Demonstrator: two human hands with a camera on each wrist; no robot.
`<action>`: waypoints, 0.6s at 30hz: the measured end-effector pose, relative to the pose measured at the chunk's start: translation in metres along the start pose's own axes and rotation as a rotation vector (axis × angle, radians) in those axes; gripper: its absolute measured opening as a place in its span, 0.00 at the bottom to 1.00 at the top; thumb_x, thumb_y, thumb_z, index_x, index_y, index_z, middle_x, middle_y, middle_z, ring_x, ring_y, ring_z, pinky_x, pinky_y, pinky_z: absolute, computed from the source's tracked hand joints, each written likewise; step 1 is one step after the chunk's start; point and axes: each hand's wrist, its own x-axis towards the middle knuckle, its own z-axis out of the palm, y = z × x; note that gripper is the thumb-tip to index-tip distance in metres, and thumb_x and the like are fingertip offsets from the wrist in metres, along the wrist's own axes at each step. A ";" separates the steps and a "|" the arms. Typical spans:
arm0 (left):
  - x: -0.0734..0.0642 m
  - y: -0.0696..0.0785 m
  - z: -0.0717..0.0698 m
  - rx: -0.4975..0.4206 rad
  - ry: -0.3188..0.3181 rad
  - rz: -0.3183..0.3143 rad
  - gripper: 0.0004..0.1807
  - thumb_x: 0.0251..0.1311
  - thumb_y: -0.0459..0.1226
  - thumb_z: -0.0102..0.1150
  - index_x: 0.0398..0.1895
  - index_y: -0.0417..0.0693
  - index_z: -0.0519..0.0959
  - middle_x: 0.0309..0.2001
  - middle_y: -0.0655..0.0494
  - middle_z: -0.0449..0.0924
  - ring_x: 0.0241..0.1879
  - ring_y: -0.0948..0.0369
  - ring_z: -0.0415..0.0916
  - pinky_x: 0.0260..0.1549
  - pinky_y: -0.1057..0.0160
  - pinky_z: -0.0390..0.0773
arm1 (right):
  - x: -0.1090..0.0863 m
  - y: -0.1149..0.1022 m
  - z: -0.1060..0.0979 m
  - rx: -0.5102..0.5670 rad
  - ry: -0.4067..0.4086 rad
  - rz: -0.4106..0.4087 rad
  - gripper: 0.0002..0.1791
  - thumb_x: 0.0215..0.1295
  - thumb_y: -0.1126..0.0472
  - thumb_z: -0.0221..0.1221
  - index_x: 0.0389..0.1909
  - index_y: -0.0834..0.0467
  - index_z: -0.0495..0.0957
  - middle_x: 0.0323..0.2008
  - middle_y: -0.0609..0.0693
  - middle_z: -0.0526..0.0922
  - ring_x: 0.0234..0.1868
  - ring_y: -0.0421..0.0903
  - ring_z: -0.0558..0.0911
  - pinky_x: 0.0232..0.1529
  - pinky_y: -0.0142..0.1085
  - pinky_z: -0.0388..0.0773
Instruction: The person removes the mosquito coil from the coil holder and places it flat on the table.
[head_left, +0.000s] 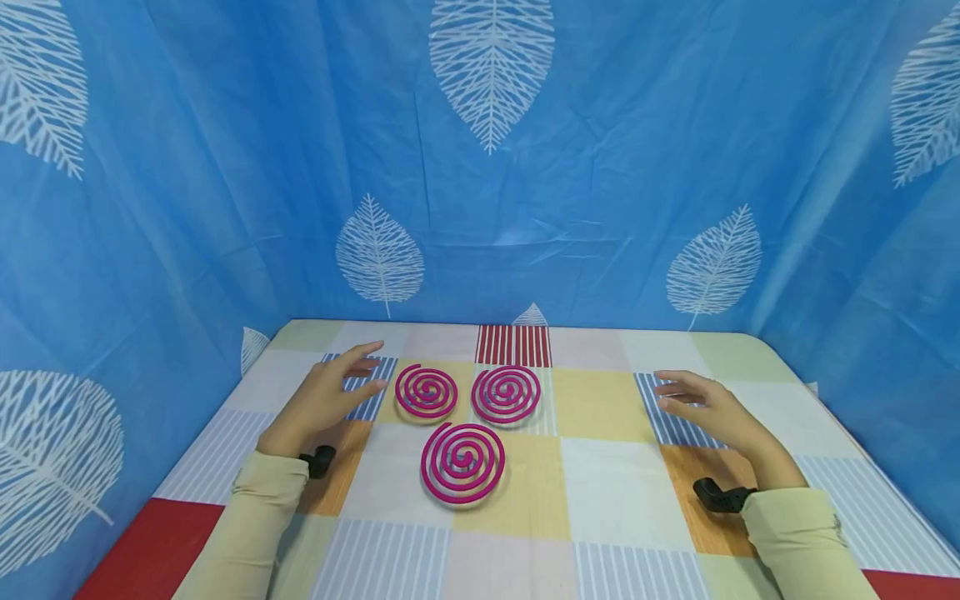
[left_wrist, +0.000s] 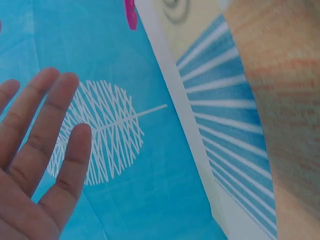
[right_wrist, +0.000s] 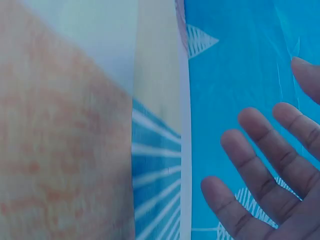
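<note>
Two pale yellow sleeves (head_left: 243,517) come in behind the fingers, and near each wrist sits a small black device (head_left: 722,497). The desk (head_left: 615,492) under the hands wears a cloth of coloured squares and stripes. To the right of the left fingers, and closer to the body than their tips, lies the nearest pink coil (head_left: 467,459). The left hand (head_left: 327,397) is raised above the cloth, its fingers spread wide and loosely bent; the right hand (head_left: 712,410) is similar, and well apart from all coils. A second coil (head_left: 428,389) lies just beside the left fingertips, and right of it, a third coil (head_left: 507,389). Beyond the fingers hangs a blue curtain (head_left: 600,167) with white leaf figures (head_left: 492,67), behind the desk and along both sides.
</note>
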 end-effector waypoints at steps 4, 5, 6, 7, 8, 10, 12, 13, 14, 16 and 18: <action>0.001 0.002 0.001 -0.073 -0.017 0.016 0.34 0.77 0.36 0.65 0.81 0.40 0.66 0.67 0.33 0.80 0.64 0.36 0.80 0.62 0.34 0.79 | 0.004 -0.002 0.002 0.049 -0.034 -0.010 0.27 0.83 0.64 0.58 0.75 0.73 0.68 0.62 0.72 0.82 0.57 0.43 0.85 0.49 0.30 0.82; 0.002 0.003 0.002 -0.089 -0.021 0.020 0.34 0.77 0.36 0.65 0.81 0.39 0.67 0.67 0.34 0.80 0.64 0.36 0.80 0.63 0.34 0.78 | 0.004 -0.003 0.002 0.059 -0.040 -0.012 0.27 0.83 0.64 0.58 0.75 0.73 0.68 0.62 0.71 0.82 0.56 0.38 0.84 0.50 0.30 0.82; 0.002 0.003 0.003 -0.108 -0.027 0.022 0.34 0.77 0.36 0.65 0.81 0.39 0.67 0.67 0.34 0.81 0.65 0.37 0.80 0.64 0.34 0.77 | 0.005 -0.003 0.002 0.070 -0.048 -0.010 0.27 0.83 0.64 0.57 0.75 0.73 0.68 0.63 0.71 0.82 0.55 0.34 0.83 0.50 0.30 0.82; 0.002 0.003 0.003 -0.124 -0.030 0.026 0.33 0.77 0.36 0.65 0.81 0.39 0.67 0.66 0.34 0.81 0.64 0.37 0.80 0.65 0.34 0.76 | 0.005 -0.004 0.002 0.081 -0.054 -0.010 0.27 0.83 0.64 0.57 0.75 0.73 0.67 0.63 0.72 0.82 0.54 0.30 0.82 0.50 0.29 0.82; 0.002 0.004 0.004 -0.134 -0.032 0.030 0.33 0.77 0.36 0.65 0.80 0.39 0.68 0.66 0.34 0.82 0.64 0.37 0.80 0.65 0.34 0.76 | 0.006 -0.004 0.002 0.089 -0.057 -0.013 0.27 0.83 0.65 0.57 0.75 0.74 0.67 0.63 0.72 0.82 0.53 0.27 0.81 0.50 0.29 0.82; 0.003 0.004 0.007 -0.159 -0.034 0.040 0.32 0.76 0.35 0.65 0.79 0.38 0.69 0.64 0.35 0.83 0.63 0.37 0.80 0.65 0.34 0.76 | 0.007 -0.006 0.004 0.114 -0.066 -0.021 0.27 0.83 0.66 0.57 0.75 0.74 0.67 0.62 0.73 0.81 0.53 0.25 0.80 0.50 0.29 0.82; 0.004 0.003 0.010 -0.182 -0.043 0.053 0.31 0.76 0.34 0.65 0.78 0.36 0.70 0.63 0.34 0.83 0.63 0.37 0.80 0.65 0.34 0.76 | 0.008 -0.007 0.006 0.139 -0.076 -0.023 0.27 0.83 0.66 0.57 0.75 0.75 0.67 0.62 0.73 0.81 0.52 0.24 0.80 0.50 0.29 0.83; 0.004 0.003 0.011 -0.190 -0.048 0.058 0.31 0.76 0.34 0.65 0.78 0.35 0.70 0.63 0.33 0.83 0.63 0.36 0.80 0.64 0.34 0.76 | 0.008 -0.007 0.007 0.149 -0.080 -0.026 0.27 0.82 0.67 0.57 0.75 0.75 0.67 0.62 0.73 0.81 0.52 0.24 0.80 0.50 0.29 0.83; 0.005 0.003 0.013 -0.199 -0.054 0.062 0.31 0.76 0.34 0.65 0.78 0.35 0.71 0.63 0.34 0.83 0.63 0.37 0.80 0.64 0.34 0.76 | 0.009 -0.008 0.009 0.160 -0.085 -0.023 0.27 0.82 0.66 0.58 0.74 0.75 0.67 0.62 0.73 0.81 0.52 0.24 0.81 0.50 0.30 0.83; 0.005 0.004 0.016 -0.223 -0.078 0.070 0.30 0.76 0.34 0.65 0.77 0.34 0.71 0.63 0.34 0.84 0.63 0.37 0.80 0.64 0.35 0.77 | 0.009 -0.009 0.011 0.179 -0.097 -0.023 0.27 0.82 0.67 0.58 0.75 0.75 0.67 0.62 0.73 0.81 0.53 0.25 0.81 0.50 0.31 0.84; 0.006 0.005 0.018 -0.238 -0.098 0.077 0.30 0.76 0.35 0.65 0.77 0.35 0.71 0.62 0.35 0.84 0.62 0.39 0.81 0.63 0.35 0.77 | 0.010 -0.010 0.013 0.200 -0.103 -0.022 0.27 0.82 0.67 0.58 0.74 0.75 0.67 0.62 0.73 0.81 0.53 0.25 0.81 0.51 0.31 0.84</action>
